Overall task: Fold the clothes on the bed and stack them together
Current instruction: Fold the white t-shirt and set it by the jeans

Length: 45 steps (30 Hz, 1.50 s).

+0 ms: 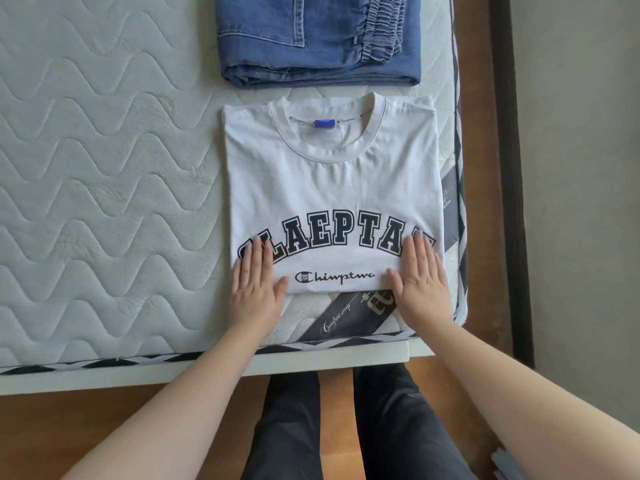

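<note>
We see a white T-shirt [332,188] lying folded into a neat rectangle on the bed [104,168], near the mattress corner closest to us, its front facing up with the round collar pointing away and dark block letters arching across the chest. Our left hand [256,289] rests flat on the shirt's near left corner, fingers straight and close together, thumb spread toward the middle, holding nothing. Our right hand [420,282] lies the same way on the near right corner, fingers straight, palm down, thumb pointing inward, also holding nothing. Between the two thumbs we can read a small printed logo line along the shirt's lower edge. Just beyond the collar, apart from the shirt by a narrow strip of mattress, sit the folded blue jeans [318,39], their elastic waistband on the right side. A dark label [349,315] on the mattress shows just below the shirt's near edge. Under the bed's edge we see our dark trousers [381,427] above a wooden floor [52,431].
</note>
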Available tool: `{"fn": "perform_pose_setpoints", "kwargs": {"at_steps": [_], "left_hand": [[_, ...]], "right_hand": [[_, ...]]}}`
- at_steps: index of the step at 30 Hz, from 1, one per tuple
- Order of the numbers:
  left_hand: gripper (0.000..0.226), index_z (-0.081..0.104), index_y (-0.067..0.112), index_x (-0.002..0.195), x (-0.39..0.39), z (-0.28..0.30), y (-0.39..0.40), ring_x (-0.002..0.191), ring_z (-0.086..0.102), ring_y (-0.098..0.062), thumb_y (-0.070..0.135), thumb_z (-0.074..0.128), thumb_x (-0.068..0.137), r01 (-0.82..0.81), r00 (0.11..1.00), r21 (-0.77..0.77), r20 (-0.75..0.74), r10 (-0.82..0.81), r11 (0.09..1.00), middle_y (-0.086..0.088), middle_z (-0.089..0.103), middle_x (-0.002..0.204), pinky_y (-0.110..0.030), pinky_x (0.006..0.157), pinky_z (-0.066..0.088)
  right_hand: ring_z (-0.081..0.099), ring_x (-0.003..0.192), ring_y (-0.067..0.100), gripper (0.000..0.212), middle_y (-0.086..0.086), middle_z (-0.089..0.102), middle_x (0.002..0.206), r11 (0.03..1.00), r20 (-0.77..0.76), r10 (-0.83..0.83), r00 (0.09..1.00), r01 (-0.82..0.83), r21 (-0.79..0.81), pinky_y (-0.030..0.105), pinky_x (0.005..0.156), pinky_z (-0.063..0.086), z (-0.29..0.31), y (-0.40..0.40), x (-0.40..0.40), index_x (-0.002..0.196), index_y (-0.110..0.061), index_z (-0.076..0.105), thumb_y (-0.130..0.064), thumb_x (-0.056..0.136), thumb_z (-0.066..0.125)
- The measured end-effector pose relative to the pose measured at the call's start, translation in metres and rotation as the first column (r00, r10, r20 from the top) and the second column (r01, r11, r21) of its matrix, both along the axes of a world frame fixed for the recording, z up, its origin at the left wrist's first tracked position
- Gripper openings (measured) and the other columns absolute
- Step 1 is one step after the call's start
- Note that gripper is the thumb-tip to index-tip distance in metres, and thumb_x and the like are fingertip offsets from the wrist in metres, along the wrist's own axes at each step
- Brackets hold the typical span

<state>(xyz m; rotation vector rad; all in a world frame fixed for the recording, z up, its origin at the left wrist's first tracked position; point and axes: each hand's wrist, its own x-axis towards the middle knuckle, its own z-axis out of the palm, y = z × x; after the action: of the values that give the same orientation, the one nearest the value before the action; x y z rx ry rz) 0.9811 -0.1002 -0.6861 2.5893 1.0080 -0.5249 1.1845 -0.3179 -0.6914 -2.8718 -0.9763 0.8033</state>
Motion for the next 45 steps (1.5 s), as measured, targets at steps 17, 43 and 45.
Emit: {"fn": "perform_pose_setpoints", "kwargs": {"at_steps": [17,43,45], "left_hand": [[0.075,0.013,0.009,0.156,0.113,-0.036,0.147,0.151,0.010,-0.021,0.055,0.017,0.097,0.210,0.970,0.142,0.095,-0.224,0.967,-0.008,0.011,0.164,-0.033,0.122,0.000],[0.081,-0.011,0.019,0.155,0.168,-0.054,0.160,0.151,-0.010,-0.018,0.066,0.008,0.092,0.039,0.994,0.151,0.092,-0.054,0.988,0.001,-0.015,0.163,-0.044,0.122,-0.005],[0.080,-0.018,0.022,0.153,0.169,-0.055,0.163,0.150,-0.017,-0.016,0.067,0.006,0.091,0.042,0.996,0.134,0.071,-0.052,0.990,0.003,-0.024,0.160,-0.042,0.120,-0.013]], "right_hand": [[-0.018,0.148,0.005,0.072,-0.008,-0.013,0.163,0.958,0.070,0.267,0.961,-0.272,0.087,0.026,0.120,-0.011,-0.026,0.114,0.117,0.156,-0.025,-0.009,-0.064,0.098,0.007],[-0.016,0.149,0.010,0.067,-0.005,-0.017,0.162,0.997,0.201,0.025,0.979,-0.039,0.067,0.032,0.121,-0.008,-0.045,0.189,0.146,0.154,-0.022,-0.015,-0.054,0.100,0.006],[-0.018,0.149,0.010,0.067,-0.004,-0.017,0.162,0.997,0.189,0.043,0.981,-0.054,0.053,0.032,0.121,-0.009,-0.045,0.189,0.149,0.154,-0.022,-0.016,-0.054,0.099,0.006]]}}
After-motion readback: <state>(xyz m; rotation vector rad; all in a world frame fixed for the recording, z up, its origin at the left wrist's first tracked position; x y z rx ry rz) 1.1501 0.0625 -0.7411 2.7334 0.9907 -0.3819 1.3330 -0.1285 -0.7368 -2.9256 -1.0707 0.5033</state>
